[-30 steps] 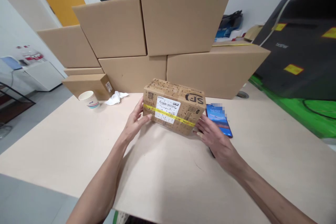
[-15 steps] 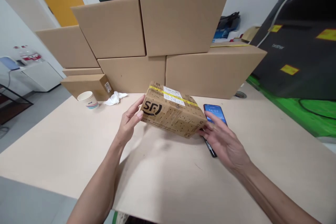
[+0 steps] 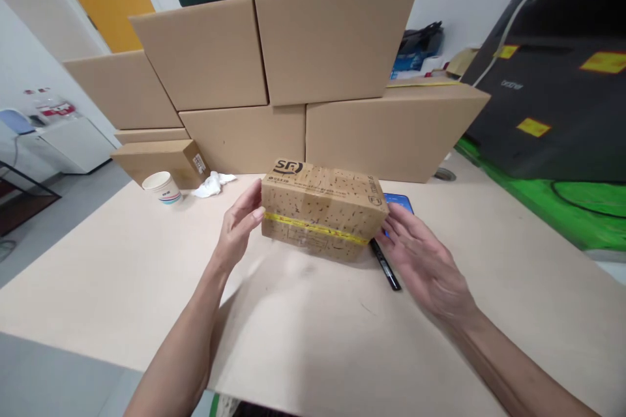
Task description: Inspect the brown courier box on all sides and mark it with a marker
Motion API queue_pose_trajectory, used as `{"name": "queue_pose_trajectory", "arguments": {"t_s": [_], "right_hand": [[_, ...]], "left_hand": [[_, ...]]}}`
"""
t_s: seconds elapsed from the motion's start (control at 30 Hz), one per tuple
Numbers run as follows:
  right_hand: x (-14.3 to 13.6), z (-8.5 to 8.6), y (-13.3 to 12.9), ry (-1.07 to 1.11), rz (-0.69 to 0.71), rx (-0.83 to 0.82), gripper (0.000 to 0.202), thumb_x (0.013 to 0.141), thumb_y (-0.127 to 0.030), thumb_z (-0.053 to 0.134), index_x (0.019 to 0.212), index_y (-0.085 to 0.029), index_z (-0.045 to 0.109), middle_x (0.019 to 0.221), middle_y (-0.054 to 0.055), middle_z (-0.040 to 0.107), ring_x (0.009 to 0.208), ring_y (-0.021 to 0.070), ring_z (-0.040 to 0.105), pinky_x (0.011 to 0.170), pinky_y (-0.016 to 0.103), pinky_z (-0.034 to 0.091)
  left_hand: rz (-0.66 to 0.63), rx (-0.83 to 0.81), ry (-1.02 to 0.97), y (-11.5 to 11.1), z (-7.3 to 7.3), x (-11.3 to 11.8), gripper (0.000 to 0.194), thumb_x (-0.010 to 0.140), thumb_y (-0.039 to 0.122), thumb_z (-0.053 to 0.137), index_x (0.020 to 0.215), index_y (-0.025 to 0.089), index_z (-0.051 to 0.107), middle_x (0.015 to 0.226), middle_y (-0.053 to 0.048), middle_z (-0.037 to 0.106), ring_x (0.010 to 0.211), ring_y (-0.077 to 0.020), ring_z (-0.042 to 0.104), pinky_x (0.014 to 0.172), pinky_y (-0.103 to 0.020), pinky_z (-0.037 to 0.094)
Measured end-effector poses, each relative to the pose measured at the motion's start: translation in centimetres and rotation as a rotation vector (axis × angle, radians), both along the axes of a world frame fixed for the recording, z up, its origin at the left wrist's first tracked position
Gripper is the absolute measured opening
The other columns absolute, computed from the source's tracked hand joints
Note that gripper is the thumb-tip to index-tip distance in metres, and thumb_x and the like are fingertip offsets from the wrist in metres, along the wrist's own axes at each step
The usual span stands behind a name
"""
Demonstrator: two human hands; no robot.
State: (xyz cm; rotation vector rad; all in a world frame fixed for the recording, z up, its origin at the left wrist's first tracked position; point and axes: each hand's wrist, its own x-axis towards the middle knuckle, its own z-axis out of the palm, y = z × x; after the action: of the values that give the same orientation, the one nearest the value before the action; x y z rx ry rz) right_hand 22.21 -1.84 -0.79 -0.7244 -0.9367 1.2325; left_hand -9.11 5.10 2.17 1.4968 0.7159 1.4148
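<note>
A small brown cardboard box (image 3: 320, 208) with black speckles, an SF logo on its top and a yellow tape strip across its front is held between my two hands above the table. My left hand (image 3: 237, 228) grips its left end, thumb at the front edge. Against the right end rest the fingers of my right hand (image 3: 423, 257), palm facing inward. Behind that hand lies a phone (image 3: 398, 202), partly covered by the box and fingers. A black marker pen (image 3: 386, 267) lies on the table just left of my right palm.
Large plain cardboard boxes (image 3: 342, 39) are stacked along the table's back. At the left stand a paper cup (image 3: 162, 187), a crumpled tissue (image 3: 213, 184) and a smaller brown box (image 3: 163, 159). A tape roll (image 3: 444, 174) lies back right, near a big dark machine (image 3: 552, 85).
The box has been rotated between my hands: its logo side now faces up and another taped side faces me. The white label has gone out of sight. My hands have barely moved.
</note>
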Motion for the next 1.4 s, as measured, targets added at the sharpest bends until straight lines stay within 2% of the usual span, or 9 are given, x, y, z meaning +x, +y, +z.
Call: {"name": "queue_pose_trajectory", "arguments": {"t_s": [0.17,0.3,0.47,0.6,0.7,0.9,1.07,1.23,1.4], "right_hand": [[-0.1,0.4,0.1,-0.038,-0.018,-0.01,0.044,0.088,-0.036,0.072,0.132,-0.037,0.067,0.152,-0.002,0.058,0.15,0.0257,0.043,0.128,0.049,0.031],[-0.4,0.8,0.4,-0.095,0.011,-0.022,0.056,0.088,-0.036,0.073,0.141,-0.039,0.058,0.16,-0.002,0.05,0.151,0.026,0.041,0.125,0.049,0.036],[-0.1,0.1,0.5,-0.079,0.025,-0.064,0.058,0.087,-0.04,0.072,0.143,-0.04,0.057,0.158,0.0,0.052,0.147,0.0288,0.048,0.117,0.051,0.046],[0.4,-0.1,-0.1,-0.049,0.007,0.004,0.045,0.089,-0.042,0.068,0.134,-0.038,0.066,0.148,0.002,0.063,0.145,0.0289,0.051,0.119,0.053,0.044],[0.6,0.0,-0.8,-0.118,0.025,0.083,0.043,0.092,-0.038,0.068,0.135,-0.04,0.066,0.144,0.0,0.066,0.144,0.0277,0.052,0.124,0.054,0.037],[0.8,0.5,-1.8,-0.448,-0.036,0.297,0.047,0.086,-0.032,0.077,0.131,-0.043,0.069,0.154,-0.005,0.056,0.153,0.031,0.037,0.13,0.059,0.023],[0.5,0.4,-2.1,-0.561,-0.204,0.371,0.064,0.072,-0.022,0.088,0.13,-0.043,0.069,0.15,-0.003,0.059,0.151,0.0363,0.04,0.129,0.063,0.023],[-0.4,0.8,-1.7,-0.352,-0.376,0.243,0.048,0.087,-0.026,0.076,0.133,-0.037,0.068,0.152,-0.001,0.058,0.152,0.0312,0.04,0.13,0.056,0.026],[0.1,1.1,0.2,-0.01,-0.38,-0.012,0.037,0.088,-0.034,0.075,0.125,-0.033,0.072,0.141,0.001,0.068,0.146,0.0302,0.049,0.127,0.059,0.03]], "left_hand": [[-0.029,0.034,0.129,-0.3,0.1,-0.1,0.052,0.092,0.039,0.066,0.143,0.032,0.061,0.159,-0.006,0.05,0.152,-0.0355,0.037,0.125,-0.056,0.028],[-0.065,0.057,0.242,-0.4,-0.6,0.3,0.07,0.089,0.041,0.071,0.155,0.04,0.044,0.171,0.0,0.028,0.159,-0.0339,0.019,0.129,-0.056,0.018],[-0.095,-0.006,0.251,-0.7,-0.8,1.1,0.092,0.087,0.038,0.076,0.163,0.039,0.025,0.173,-0.002,0.024,0.159,-0.0315,0.02,0.13,-0.049,0.02],[-0.019,-0.097,0.065,-0.3,-0.8,1.6,0.093,0.086,0.039,0.076,0.163,0.033,0.025,0.166,-0.008,0.038,0.151,-0.0325,0.039,0.122,-0.048,0.038],[-0.012,-0.266,-0.076,0.1,-1.0,2.1,0.085,0.086,0.043,0.076,0.159,0.03,0.035,0.155,-0.01,0.053,0.14,-0.0322,0.054,0.112,-0.047,0.05],[-0.012,-0.531,-0.181,0.1,-1.7,2.7,0.057,0.08,0.048,0.081,0.127,0.021,0.062,0.124,-0.01,0.075,0.117,-0.0294,0.07,0.1,-0.043,0.057],[-0.086,-0.66,-0.138,-0.3,-2.2,3.3,0.045,0.078,0.054,0.081,0.101,0.017,0.068,0.106,-0.009,0.078,0.101,-0.0274,0.074,0.083,-0.038,0.06],[-0.116,-0.534,-0.007,-0.8,-1.8,3.5,0.054,0.085,0.066,0.068,0.115,0.021,0.074,0.125,-0.01,0.074,0.114,-0.0303,0.068,0.091,-0.039,0.054],[-0.137,-0.237,0.218,-0.7,-1.9,2.6,0.069,0.093,0.077,0.043,0.14,0.031,0.064,0.152,-0.008,0.056,0.136,-0.0341,0.052,0.112,-0.05,0.042]]}}
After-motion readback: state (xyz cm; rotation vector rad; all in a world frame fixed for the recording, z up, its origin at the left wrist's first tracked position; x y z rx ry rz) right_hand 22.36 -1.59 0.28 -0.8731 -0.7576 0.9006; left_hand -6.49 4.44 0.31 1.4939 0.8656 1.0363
